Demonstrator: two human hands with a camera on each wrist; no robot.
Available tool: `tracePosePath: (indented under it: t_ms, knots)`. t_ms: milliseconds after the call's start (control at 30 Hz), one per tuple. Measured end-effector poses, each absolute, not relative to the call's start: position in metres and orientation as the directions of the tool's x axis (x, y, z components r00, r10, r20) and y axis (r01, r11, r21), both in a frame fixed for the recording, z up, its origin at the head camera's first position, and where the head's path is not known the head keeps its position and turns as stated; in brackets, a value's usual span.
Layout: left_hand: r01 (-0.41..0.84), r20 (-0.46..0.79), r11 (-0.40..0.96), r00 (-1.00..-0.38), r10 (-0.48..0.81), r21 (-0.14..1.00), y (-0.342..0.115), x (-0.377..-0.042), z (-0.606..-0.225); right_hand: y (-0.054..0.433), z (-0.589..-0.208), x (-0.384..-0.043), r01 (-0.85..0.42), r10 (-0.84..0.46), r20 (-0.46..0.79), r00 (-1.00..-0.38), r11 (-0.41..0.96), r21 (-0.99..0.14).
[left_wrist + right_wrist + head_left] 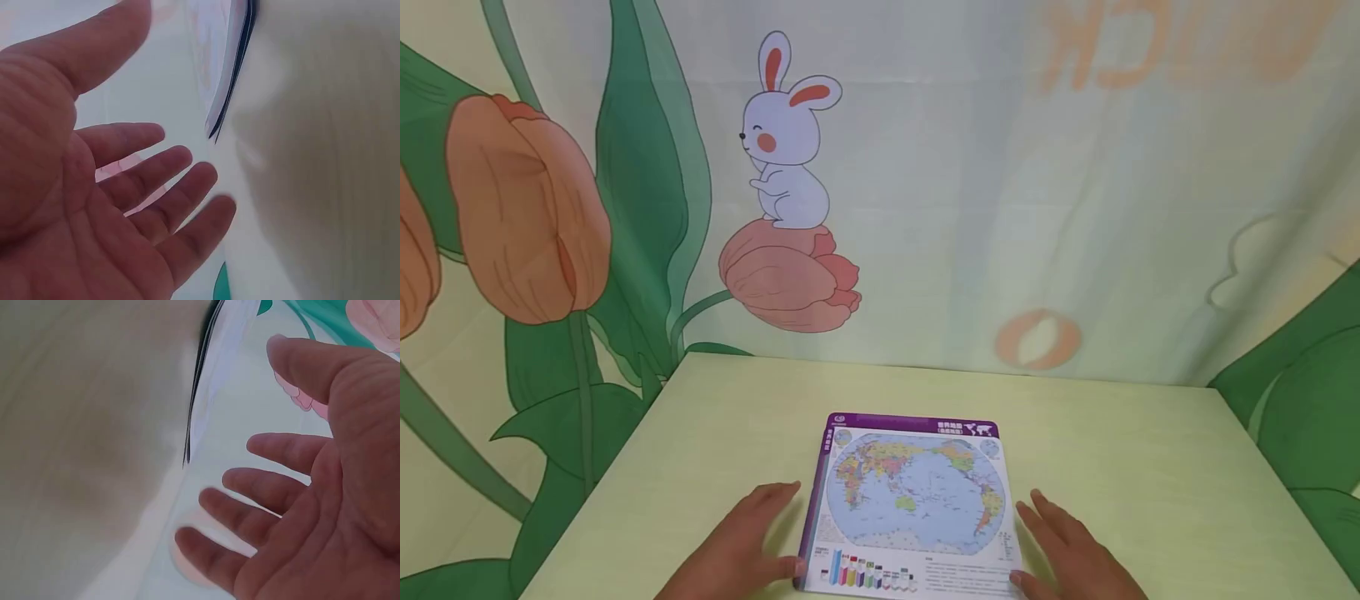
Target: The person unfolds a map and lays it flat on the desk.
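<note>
A thin world map sheet (917,492) with a purple top border lies flat on the table between my hands. My left hand (741,542) is at its left edge, fingers extended and spread, the thumb tip overlapping the lower left corner in the head view. On the other side my right hand (1075,550) mirrors it, thumb tip at the lower right edge. The left wrist view shows my open left palm (87,206) facing the thin edge of the map (228,69). In the right wrist view, my right fingers (240,515) are spread beside the map's layered edge (209,381).
The pale yellow-green table (700,450) extends around the map on both sides and behind. A printed curtain (940,208) hangs behind the table, with a white rabbit (790,158), orange tulips (527,208) and green leaves.
</note>
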State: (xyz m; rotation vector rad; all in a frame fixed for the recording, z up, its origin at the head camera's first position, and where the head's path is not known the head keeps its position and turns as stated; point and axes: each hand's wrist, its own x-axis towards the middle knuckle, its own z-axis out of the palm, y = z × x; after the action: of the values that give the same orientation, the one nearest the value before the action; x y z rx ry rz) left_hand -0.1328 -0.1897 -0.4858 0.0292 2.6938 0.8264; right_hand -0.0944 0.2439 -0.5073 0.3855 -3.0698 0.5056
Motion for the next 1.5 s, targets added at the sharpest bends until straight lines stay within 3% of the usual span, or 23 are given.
tracePosePath:
  t_ms: [233, 400, 567, 700, 967, 1500]
  knots:
    - [-0.101, -0.360, 0.771, -0.917, 0.173, 0.628, -0.182, -0.131, -0.493, 0.238, -0.509, -0.098, -0.320, -0.352, 0.001, -0.936, 0.850, -0.419]
    - [-0.190, -0.405, 0.707, -0.902, 0.148, 0.681, -0.180, -0.127, -0.492, 0.233, -0.506, -0.102, -0.265, -0.349, -0.092, -0.932, 0.835, -0.483]
    - [-0.253, -0.435, 0.657, -0.891, 0.128, 0.711, -0.178, -0.123, -0.493, 0.232, -0.514, -0.102, -0.338, -0.397, -0.027, -0.917, 0.813, -0.475]
    - [-0.205, -0.417, 0.672, -0.893, 0.169, 0.711, -0.176, -0.122, -0.493, 0.232, -0.518, -0.100, -0.380, -0.429, 0.006, -0.904, 0.793, -0.476]
    - [-0.088, -0.347, 0.717, -0.911, 0.223, 0.692, -0.172, -0.122, -0.496, 0.229, -0.514, -0.098, -0.310, -0.414, -0.116, -0.903, 0.814, -0.491]
    - [-0.090, -0.343, 0.728, -0.916, 0.207, 0.679, -0.173, -0.119, -0.503, 0.224, -0.516, -0.096, -0.383, -0.467, -0.130, -0.875, 0.831, -0.404]
